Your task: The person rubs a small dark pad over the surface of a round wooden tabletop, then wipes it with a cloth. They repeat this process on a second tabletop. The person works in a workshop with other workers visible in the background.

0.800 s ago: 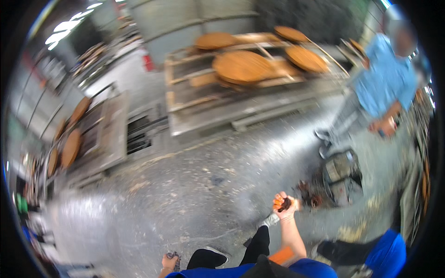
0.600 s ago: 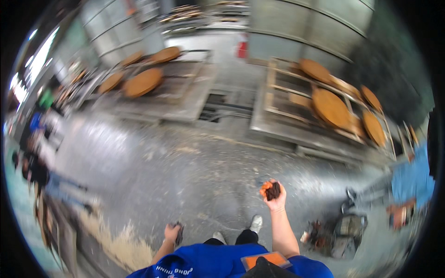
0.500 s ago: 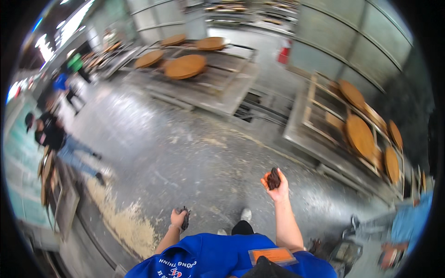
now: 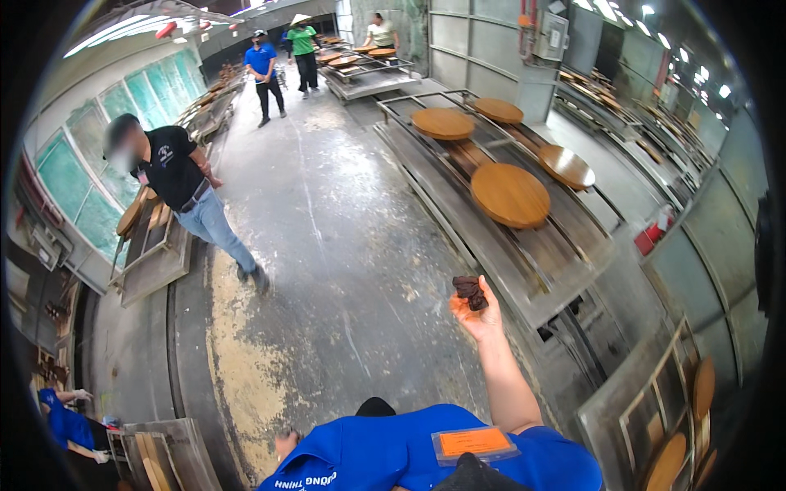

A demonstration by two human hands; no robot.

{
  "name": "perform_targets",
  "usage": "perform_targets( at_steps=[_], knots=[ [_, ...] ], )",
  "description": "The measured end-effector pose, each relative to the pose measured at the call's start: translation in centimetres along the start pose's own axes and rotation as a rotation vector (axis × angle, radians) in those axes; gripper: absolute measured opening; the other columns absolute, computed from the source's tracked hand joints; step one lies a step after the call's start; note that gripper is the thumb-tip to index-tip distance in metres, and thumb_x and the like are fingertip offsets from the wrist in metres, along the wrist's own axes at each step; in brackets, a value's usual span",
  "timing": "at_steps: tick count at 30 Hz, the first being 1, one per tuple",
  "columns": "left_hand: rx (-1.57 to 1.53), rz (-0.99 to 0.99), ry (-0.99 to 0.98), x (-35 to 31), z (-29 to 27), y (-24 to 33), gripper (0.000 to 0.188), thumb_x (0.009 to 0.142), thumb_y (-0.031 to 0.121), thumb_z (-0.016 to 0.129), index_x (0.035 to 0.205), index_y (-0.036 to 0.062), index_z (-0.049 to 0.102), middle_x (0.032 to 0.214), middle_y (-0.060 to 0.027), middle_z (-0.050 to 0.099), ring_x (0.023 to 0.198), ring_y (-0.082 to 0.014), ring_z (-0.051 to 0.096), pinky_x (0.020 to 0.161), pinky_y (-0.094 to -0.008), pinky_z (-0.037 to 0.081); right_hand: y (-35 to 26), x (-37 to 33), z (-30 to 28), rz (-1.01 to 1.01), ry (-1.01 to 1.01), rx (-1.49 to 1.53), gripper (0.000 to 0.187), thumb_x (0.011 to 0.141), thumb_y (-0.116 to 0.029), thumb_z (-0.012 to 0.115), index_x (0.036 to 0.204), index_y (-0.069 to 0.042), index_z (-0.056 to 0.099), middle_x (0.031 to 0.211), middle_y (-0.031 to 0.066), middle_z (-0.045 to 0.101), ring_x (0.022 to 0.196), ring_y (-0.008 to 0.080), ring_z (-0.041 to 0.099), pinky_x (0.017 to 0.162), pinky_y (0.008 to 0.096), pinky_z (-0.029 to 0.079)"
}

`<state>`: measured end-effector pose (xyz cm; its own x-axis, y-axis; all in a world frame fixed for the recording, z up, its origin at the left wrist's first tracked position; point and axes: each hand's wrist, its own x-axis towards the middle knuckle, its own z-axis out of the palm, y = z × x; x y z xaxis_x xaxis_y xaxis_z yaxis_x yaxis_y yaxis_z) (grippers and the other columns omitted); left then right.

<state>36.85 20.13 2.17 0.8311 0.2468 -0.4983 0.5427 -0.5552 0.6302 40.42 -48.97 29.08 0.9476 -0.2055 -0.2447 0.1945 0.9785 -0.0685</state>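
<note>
My right hand is raised ahead of me on the right, its fingers closed round a dark brown crumpled rag. Orange-red stain colours the fingers and palm. Low beside my body, my left hand shows only in part at the edge of my blue shirt. Its fingers are mostly hidden and blurred, so what it holds does not show. Nearest to the raised hand is a low conveyor table carrying a round brown wooden top and several more like it.
A person in a black shirt stands at left by a rack; other people are farther back. Another frame with round tops stands at lower right. A red extinguisher is beyond the conveyor. Pale residue marks the floor.
My view has turned left, bringing the walkway and people toward the middle. My left hand, which held a dark crumpled thing, has dropped back beside my body. My right hand keeps hold of the rag.
</note>
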Motion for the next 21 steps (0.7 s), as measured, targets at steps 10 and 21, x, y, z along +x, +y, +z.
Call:
perform_targets(
  at_steps=[10, 21],
  knots=[
    [0.037, -0.106, -0.022, 23.2, 13.3, 25.1, 0.059, 0.081, 0.023, 0.082, 0.129, -0.0058, 0.065, 0.112, -0.0222, 0.078, 0.097, -0.0337, 0.076, 0.089, -0.0434, 0.06, 3.1, 36.2, 10.2, 0.152, 0.084, -0.041, 0.04, 0.104, -0.029, 0.071, 0.119, 0.007, 0.062, 0.121, 0.0267, 0.068, 0.112, 0.0411, 0.068, 0.095, 0.0575, 0.063],
    [-0.221, 0.412, 0.041, 55.6, 15.5, 64.3, 0.043, 0.084, 0.016, 0.085, 0.115, -0.006, 0.065, 0.1, -0.0161, 0.077, 0.085, -0.0278, 0.074, 0.08, -0.0418, 0.06, -2.1, 72.1, 20.2, -0.065, 0.041, -0.619, 0.037, 0.105, -0.026, 0.073, 0.132, -0.003, 0.061, 0.121, 0.0171, 0.065, 0.112, 0.0342, 0.071, 0.1, 0.0531, 0.064]
  ],
)
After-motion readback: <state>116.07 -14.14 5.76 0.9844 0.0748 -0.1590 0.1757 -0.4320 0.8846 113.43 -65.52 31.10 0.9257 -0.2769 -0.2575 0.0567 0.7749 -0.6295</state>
